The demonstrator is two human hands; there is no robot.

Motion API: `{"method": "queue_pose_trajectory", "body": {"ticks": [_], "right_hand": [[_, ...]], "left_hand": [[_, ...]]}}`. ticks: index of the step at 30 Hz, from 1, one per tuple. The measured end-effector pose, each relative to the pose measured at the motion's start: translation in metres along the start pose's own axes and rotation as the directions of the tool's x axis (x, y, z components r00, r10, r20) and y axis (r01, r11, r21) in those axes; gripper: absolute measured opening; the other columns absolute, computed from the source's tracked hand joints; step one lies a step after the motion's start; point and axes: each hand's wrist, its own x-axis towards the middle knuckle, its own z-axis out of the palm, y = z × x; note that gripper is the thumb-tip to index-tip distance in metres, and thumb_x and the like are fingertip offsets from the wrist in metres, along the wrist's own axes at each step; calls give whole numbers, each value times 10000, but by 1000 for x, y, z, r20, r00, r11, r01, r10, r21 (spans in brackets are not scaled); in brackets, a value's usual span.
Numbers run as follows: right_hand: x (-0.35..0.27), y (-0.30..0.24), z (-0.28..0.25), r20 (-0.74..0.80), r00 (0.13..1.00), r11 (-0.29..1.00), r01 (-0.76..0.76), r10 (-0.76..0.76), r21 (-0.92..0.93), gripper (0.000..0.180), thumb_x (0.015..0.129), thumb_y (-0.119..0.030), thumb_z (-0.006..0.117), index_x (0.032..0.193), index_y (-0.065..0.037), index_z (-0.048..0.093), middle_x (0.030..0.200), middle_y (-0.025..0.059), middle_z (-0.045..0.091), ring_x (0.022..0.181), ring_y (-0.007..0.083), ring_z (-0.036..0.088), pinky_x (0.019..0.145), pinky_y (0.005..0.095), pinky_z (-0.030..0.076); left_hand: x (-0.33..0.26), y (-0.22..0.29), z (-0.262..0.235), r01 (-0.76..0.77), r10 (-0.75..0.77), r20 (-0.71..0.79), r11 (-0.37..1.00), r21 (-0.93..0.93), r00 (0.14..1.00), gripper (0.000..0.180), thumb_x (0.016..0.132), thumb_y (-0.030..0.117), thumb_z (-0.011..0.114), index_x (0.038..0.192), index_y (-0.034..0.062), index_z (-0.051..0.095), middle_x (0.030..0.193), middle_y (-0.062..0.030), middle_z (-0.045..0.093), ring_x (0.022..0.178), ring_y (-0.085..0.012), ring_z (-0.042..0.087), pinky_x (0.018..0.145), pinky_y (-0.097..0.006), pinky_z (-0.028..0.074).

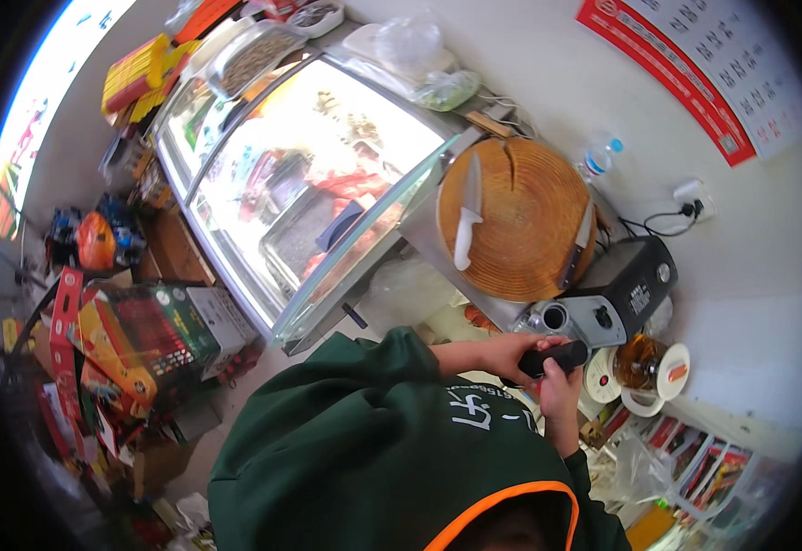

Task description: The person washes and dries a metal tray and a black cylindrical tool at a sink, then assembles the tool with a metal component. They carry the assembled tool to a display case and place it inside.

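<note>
Both my hands are closed around a black, rounded cylindrical object (562, 356), whose exact kind I cannot make out. My left hand (508, 356) grips it from the left, and my right hand (558, 393) holds it from below. Just beyond stands a clear container (531, 320) with a dark round top. To its right is a black and grey appliance (635, 286). A round wooden chopping block (520, 220) lies farther off, bearing a white-handled knife (468, 209) and a dark-handled knife (578, 246).
A lit glass display case (235, 234) with meat inside fills the left middle. A water bottle (600, 160) stands behind the block. At right are a glass pot of amber liquid (639, 362) and a plastic basket (708, 477). Cardboard boxes (144, 344) crowd the left.
</note>
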Motion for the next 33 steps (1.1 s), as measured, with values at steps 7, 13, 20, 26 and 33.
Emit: {"method": "queue_pose_trajectory", "body": {"ticks": [7, 13, 20, 26, 33], "right_hand": [[8, 5, 13, 184, 975, 961, -75, 127, -267, 484, 830, -79, 727, 1261, -5, 518, 1187, 90, 591, 1121, 176, 557, 996, 331, 435], [-11, 36, -69, 9, 977, 846, -179, 213, -503, 371, 843, -59, 704, 1186, 2, 575, 1030, 62, 635, 972, 146, 615, 859, 297, 513], [-37, 105, -190, -756, 595, 812, -563, 272, -151, 597, 857, -186, 691, 1372, -80, 409, 1041, 89, 545, 819, 178, 549, 720, 332, 497], [-13, 145, -191, -470, 687, 825, -376, 554, 421, 455, 943, -96, 532, 1353, -36, 344, 1136, 184, 564, 996, 330, 631, 846, 478, 574], [-4, 164, -193, -498, 772, 919, -323, 394, 227, 399, 896, 12, 478, 1287, -40, 414, 1198, 179, 554, 993, 339, 644, 771, 446, 617]], "left_hand": [[-31, -9, -9, 169, -161, -113, 983, 65, 980, 582, 669, 200, 790, 1205, 89, 591, 1008, -123, 658, 926, -270, 642, 825, -383, 505], [-70, -19, -42, 423, -419, -168, 906, -17, 892, 493, 673, 262, 770, 1109, 70, 642, 911, -141, 665, 872, -279, 645, 811, -396, 507], [-150, -24, -94, 423, -566, -603, 824, -378, 562, 276, 832, 167, 729, 1055, 22, 656, 917, -11, 654, 815, -110, 599, 754, -271, 483], [-157, -5, -103, 370, -489, -703, 868, -331, 518, 162, 864, 115, 673, 999, 25, 677, 1050, -56, 652, 973, -142, 595, 895, -289, 443], [-139, 5, -87, 387, -494, -686, 865, -321, 534, 180, 848, 104, 677, 1006, 19, 676, 1128, -74, 640, 1050, -160, 579, 957, -305, 414]]}}
